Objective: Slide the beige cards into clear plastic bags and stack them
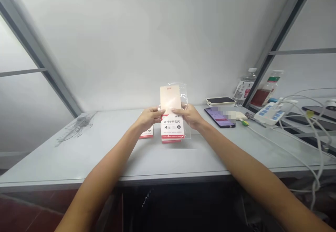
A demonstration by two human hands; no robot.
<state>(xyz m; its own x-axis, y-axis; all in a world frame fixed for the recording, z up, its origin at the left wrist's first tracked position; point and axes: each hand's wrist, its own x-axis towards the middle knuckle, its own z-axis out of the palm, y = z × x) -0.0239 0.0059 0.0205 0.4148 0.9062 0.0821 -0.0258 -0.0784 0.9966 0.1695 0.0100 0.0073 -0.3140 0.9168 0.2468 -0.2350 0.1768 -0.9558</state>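
Note:
Upright above the desk, a ruler set packet [172, 123] with a pale upper part and a white, red-edged lower label is held between both hands. My left hand [149, 117] pinches its left edge, thumb in front. On the opposite edge my right hand [191, 115] presses its thumb across the front, fingers behind. A clear plastic bag [186, 132] shows past the packet's right side and top; whether the packet is inside it I cannot tell. Below, more red-edged packets [147, 134] lie on the desk, partly hidden by the left hand and the held packet.
On the grey-white desk [105, 155], a dark tangle of strands [77, 127] lies left. To the right are a phone [219, 117], another phone [221, 101], a water bottle [244, 86], a bottle of red liquid [265, 90] and a power strip [270, 113] with white cables.

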